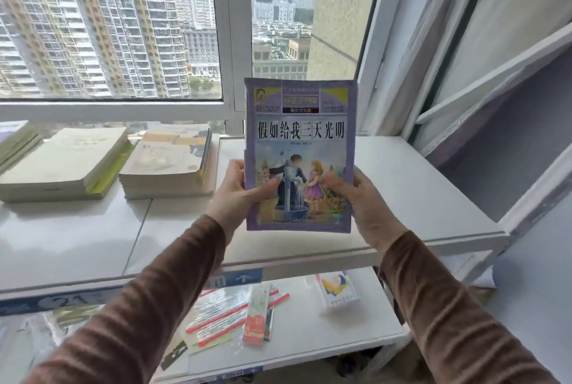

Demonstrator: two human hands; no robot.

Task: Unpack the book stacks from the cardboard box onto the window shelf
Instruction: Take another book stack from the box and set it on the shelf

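A purple-covered book [300,136] with Chinese title and a picture of two children stands upright in front of me, above the white window shelf [402,198]. My left hand [238,194] grips its lower left edge, thumb on the cover. My right hand [362,201] grips its lower right edge the same way. Two flat book stacks lie on the shelf at left: a pale green one [65,164] and a taller one [170,164] beside it. Another stack [15,139] is cut off at the far left. The cardboard box is out of view.
A lower white shelf [309,321] holds plastic sleeves with red strips [226,315], a red packet [257,321] and a small colourful booklet [337,287]. A white side shelving unit [495,74] rises at right. The window behind shows tower blocks.
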